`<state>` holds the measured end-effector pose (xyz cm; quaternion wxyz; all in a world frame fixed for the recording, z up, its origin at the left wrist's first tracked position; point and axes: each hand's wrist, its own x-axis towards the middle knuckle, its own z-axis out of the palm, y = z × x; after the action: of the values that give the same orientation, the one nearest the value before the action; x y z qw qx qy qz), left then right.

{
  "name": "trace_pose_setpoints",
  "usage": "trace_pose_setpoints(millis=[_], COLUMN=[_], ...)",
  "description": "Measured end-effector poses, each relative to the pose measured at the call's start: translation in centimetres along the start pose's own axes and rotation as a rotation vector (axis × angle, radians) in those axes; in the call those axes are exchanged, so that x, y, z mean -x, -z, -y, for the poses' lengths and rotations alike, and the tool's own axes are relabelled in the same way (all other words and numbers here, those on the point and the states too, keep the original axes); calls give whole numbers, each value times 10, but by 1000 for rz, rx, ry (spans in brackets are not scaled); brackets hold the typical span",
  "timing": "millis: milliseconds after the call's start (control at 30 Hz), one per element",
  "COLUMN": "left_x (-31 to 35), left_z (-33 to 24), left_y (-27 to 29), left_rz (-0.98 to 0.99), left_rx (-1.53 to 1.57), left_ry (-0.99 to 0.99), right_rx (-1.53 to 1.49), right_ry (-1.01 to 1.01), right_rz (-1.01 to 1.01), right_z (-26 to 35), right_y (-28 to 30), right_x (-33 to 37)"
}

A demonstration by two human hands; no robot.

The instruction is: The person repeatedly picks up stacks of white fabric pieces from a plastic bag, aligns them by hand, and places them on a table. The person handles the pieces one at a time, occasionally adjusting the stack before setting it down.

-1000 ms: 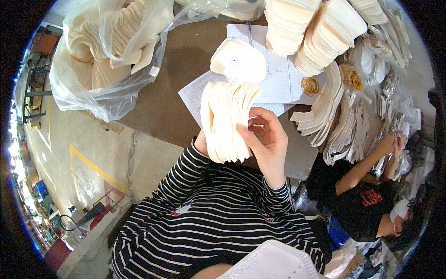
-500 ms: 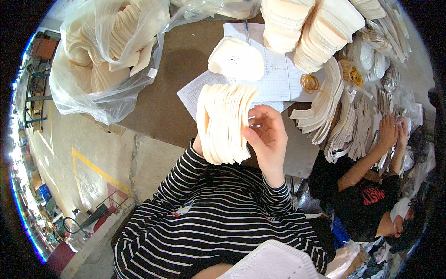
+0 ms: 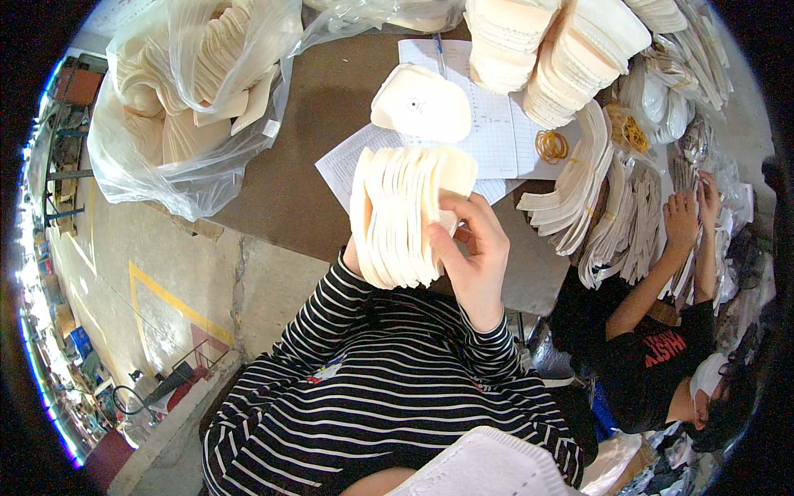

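A thick stack of cream, soft-looking pads is held up in front of my chest, its layers fanned on edge. My left hand supports it from the left; most of that hand is hidden behind the stack, with its fingers out of sight. At the right side, my right hand pinches the outermost pad between thumb and fingers, and this pad leans away from the others. Beyond the stack, a single cream pad with a small dark mark lies flat on the papers.
A brown table bears an open notebook, a pen and yellow rubber bands. A clear plastic bag of pads stands left. Tall pad stacks and bundled strips fill the right, where a co-worker handles strips.
The outermost pad has swung out to the right from the stack, and my right fingers have closed in on it. The co-worker's hands have moved apart over the strips.
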<state>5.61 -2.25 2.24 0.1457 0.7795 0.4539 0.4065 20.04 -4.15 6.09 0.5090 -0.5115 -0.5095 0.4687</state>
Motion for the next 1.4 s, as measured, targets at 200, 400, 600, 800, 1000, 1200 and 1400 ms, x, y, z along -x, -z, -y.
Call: trace_pose_setpoints(millis=[200, 400, 600, 800, 1000, 1200, 1400], left_x=[23, 32, 33, 33, 30, 29, 28], left_z=[14, 22, 27, 30, 30, 31, 29], left_y=[-12, -18, -22, -25, -27, -27, -27], left_rz=[18, 18, -6, -15, 17, 59, 38], left_rx=[1155, 1510, 1606, 1640, 1664, 1589, 1591], left_ry=[521, 724, 787, 819, 772, 662, 748], right_rx=[105, 105, 7, 329, 285, 277, 260], right_ry=[87, 57, 12, 162, 133, 135, 97], right_rz=[-26, 79, 11, 16, 25, 11, 7], right_z=[-9, -4, -6, -12, -2, -10, -10], right_y=[3, 3, 0, 5, -3, -4, -3], right_x=[-1, -1, -1, 1, 3, 2, 2])
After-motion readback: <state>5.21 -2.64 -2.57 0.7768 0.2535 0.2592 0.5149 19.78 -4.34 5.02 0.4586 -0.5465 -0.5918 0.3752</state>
